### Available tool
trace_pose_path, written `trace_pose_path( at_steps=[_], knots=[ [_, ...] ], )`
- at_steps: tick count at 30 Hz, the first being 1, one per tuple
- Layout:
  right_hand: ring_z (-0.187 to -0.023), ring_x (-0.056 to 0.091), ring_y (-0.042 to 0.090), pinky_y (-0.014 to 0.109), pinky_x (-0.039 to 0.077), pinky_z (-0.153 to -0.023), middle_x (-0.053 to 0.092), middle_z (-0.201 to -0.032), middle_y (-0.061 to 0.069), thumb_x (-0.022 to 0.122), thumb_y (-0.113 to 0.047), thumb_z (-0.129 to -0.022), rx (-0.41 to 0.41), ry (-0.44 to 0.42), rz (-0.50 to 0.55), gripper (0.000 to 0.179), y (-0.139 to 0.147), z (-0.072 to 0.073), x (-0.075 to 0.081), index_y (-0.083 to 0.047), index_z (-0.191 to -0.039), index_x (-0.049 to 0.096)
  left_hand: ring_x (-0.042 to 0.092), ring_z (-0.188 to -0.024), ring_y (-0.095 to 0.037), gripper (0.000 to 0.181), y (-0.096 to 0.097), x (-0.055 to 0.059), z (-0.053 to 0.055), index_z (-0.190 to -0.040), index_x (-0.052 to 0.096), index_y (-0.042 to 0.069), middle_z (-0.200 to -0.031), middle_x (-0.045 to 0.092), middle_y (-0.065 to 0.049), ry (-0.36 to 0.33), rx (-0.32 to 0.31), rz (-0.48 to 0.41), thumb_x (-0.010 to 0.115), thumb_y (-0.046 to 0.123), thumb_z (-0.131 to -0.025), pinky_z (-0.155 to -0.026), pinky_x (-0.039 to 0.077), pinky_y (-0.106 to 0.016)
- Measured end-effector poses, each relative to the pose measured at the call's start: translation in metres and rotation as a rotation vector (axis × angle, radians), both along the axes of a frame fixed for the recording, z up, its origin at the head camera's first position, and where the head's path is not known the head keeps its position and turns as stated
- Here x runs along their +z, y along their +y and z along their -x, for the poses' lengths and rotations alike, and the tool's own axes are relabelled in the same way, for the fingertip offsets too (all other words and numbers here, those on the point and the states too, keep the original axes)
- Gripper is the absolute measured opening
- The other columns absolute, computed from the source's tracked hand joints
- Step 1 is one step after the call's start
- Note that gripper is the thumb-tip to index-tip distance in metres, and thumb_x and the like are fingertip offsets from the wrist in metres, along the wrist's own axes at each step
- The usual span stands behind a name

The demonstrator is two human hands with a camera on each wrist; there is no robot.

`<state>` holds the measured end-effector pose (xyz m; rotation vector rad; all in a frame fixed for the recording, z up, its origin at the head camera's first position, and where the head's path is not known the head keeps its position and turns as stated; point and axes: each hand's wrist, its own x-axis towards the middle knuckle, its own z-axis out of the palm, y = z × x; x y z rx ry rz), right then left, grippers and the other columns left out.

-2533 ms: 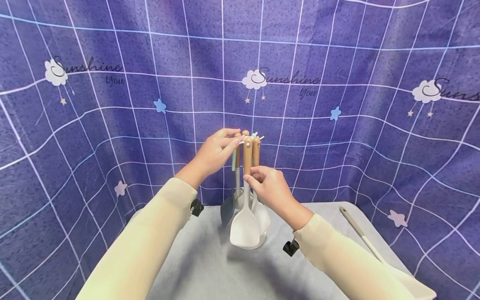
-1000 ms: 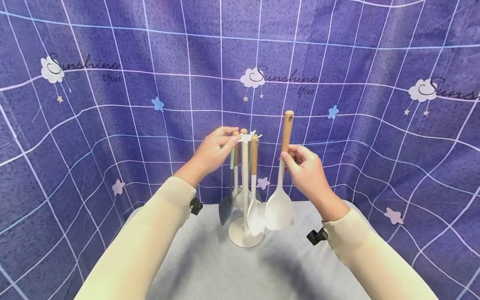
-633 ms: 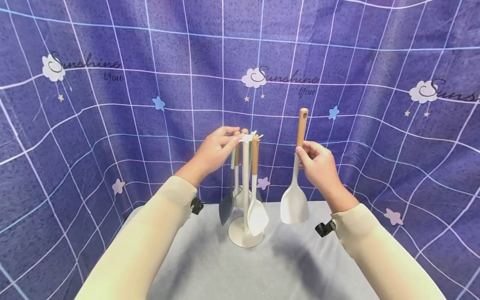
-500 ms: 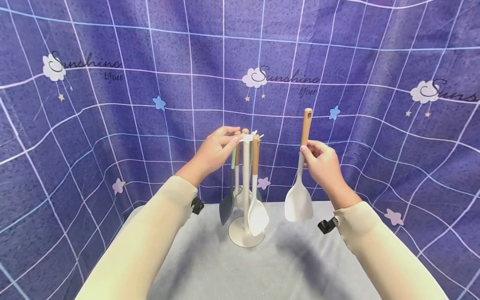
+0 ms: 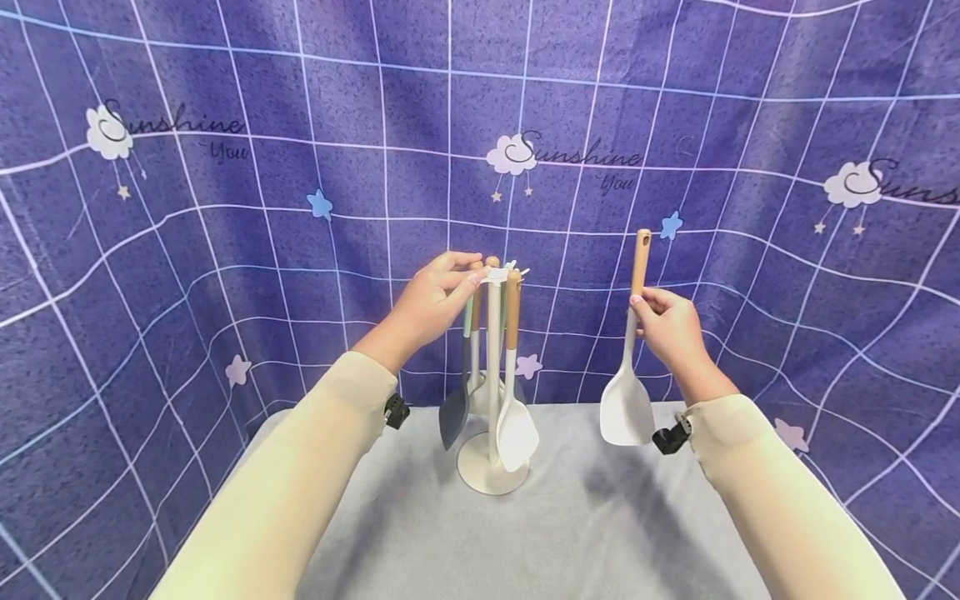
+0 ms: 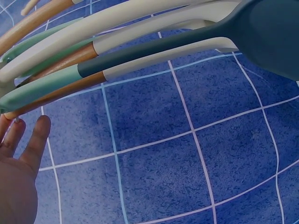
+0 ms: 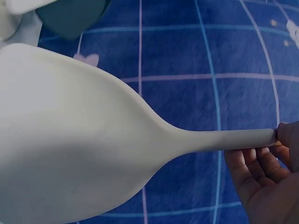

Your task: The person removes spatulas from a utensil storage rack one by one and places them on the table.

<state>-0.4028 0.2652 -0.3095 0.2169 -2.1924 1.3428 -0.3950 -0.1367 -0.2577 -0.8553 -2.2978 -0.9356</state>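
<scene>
A white turner point(image 5: 627, 408) with a wooden handle hangs blade-down in my right hand point(image 5: 675, 329), thumb and fingers pinching where handle meets shaft. It is off the tabletop, right of a white utensil stand point(image 5: 493, 358). In the right wrist view its broad blade point(image 7: 70, 135) fills the left side. My left hand point(image 5: 435, 300) holds the stand's top, thumb on the hub and fingers behind; the exact contact is partly hidden. On the stand hang a white spoon-like utensil point(image 5: 517, 433) with a wooden handle, a dark turner point(image 6: 271, 37) with a mint handle, and others partly hidden behind.
The stand's round base point(image 5: 480, 479) rests on a grey cloth-covered table point(image 5: 465, 542). A purple grid-patterned curtain point(image 5: 375, 167) encloses the back and both sides. Hanging tools crowd the stand's left and rear.
My right hand has taken the white turner from the front of the stand and carried it right. My left hand stays at the stand's top. A utensil lying at right has left view.
</scene>
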Motion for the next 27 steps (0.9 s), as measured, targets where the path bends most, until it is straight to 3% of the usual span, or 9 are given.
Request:
trace_pose_path(
  at_steps=[5,14,27],
  knots=[
    [-0.068,0.066,-0.01,0.016,0.063,-0.065,0.076,-0.127,0.039,0.065,-0.024,-0.116,-0.046,-0.058,-0.023,0.047,0.017,0.01,-0.012,0.009,-0.148,0.068,0.058,-0.155,-0.032,0.039,0.001,0.0,0.0,-0.144,0.079,0.013,-0.163,0.065,-0.006,0.008,0.003,0.0,0.057,0.034,-0.119,-0.132,0.046,-0.054],
    [-0.065,0.065,-0.003,0.016,0.06,-0.06,0.081,-0.116,0.031,0.062,-0.027,-0.117,-0.101,-0.162,-0.128,0.047,0.045,0.018,-0.032,0.009,-0.148,0.068,0.059,-0.155,-0.033,0.041,0.001,0.003,-0.001,-0.145,0.078,0.013,-0.164,0.065,-0.007,0.007,0.002,0.004,0.057,0.035,-0.119,-0.132,0.046,-0.053],
    [-0.063,0.066,0.004,0.021,0.059,-0.059,0.079,-0.084,0.012,0.062,-0.023,-0.116,-0.112,-0.293,-0.209,0.043,0.077,0.03,-0.069,0.013,-0.138,0.072,0.059,-0.154,-0.031,0.04,0.001,0.003,-0.002,-0.145,0.079,0.014,-0.164,0.065,-0.006,-0.008,0.004,-0.006,0.058,0.037,-0.119,-0.131,0.047,-0.052]
  ],
)
